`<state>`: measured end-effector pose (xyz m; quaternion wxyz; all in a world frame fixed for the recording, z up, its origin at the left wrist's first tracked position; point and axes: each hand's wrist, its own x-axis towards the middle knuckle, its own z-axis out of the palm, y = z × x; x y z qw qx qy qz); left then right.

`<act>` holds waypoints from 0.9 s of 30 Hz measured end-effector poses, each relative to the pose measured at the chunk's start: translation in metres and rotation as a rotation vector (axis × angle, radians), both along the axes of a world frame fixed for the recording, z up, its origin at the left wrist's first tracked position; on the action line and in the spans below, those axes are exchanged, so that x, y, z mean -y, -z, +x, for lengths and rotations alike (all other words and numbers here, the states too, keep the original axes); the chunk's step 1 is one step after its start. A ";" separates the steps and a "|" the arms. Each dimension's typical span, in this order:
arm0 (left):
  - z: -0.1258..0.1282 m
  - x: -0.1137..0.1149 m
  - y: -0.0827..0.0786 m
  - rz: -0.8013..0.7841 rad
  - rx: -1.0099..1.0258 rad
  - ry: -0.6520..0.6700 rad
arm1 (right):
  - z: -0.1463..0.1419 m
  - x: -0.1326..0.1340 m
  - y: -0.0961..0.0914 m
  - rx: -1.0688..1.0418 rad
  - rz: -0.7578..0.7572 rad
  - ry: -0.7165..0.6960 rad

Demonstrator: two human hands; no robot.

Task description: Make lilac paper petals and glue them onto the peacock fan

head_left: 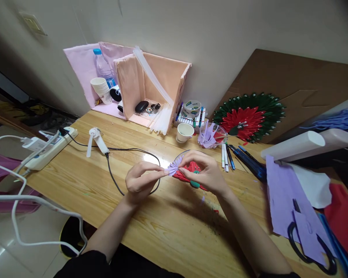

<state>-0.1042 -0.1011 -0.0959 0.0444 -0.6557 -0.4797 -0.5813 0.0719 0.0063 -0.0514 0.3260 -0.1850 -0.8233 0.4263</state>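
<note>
My right grip (201, 168) is closed in a fingertip pinch on a purple petal piece (173, 167), and my left grip (139, 178) pinches its petals at the nine o'clock edge. The piece is between the two, apparently held clear of the surface (150, 235). To handle it well, I'd let the right pinch anchor the base and have the left tease out one petal at a time, lightly, since the thin strips look easy to crease or tear.

The petals seem to fan from the right fingertips towards nine through twelve o'clock. Any long axis runs roughly nine to three, though fingers hide part of the shape.

Just beside, at three to four o'clock and partly under my right grip, lies a red flower (185, 176). A paper cup (185, 133) stands just past twelve, a white corded tool (101, 142) lies between nine and ten, and scissors (294, 239) lie out at four.
</note>
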 end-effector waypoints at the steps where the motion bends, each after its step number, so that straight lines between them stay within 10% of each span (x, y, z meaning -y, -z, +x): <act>1: 0.001 -0.001 -0.001 -0.002 0.011 -0.001 | 0.000 0.000 0.000 -0.006 0.018 0.003; 12: 0.006 -0.015 -0.010 -0.465 0.674 0.120 | -0.005 0.007 0.013 -0.087 0.455 0.192; 27: 0.008 -0.017 -0.009 -0.577 0.648 0.017 | -0.018 0.013 0.020 0.001 0.407 0.155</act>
